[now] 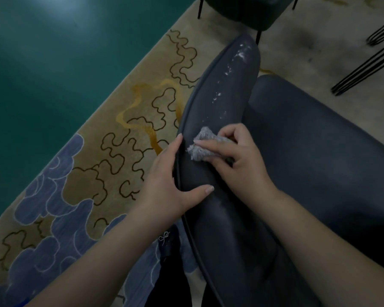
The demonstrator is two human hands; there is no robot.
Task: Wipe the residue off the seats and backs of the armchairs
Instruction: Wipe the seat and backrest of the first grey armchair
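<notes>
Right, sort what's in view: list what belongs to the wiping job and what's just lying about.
Part of the job:
- grey cloth, bunched in the right hand
- armchair back, steadied by the left hand
- white residue along the back's top
- armchair seat

Just lying about:
- patterned rug
- second dark chair
- black wire-legged piece

Bare forearms, no sleeves; dark garment (167, 244) w/ prob. beaded bow.

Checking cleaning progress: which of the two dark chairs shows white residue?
The near armchair under the hands; white flecks streak its backrest. The far chair shows none.
</notes>
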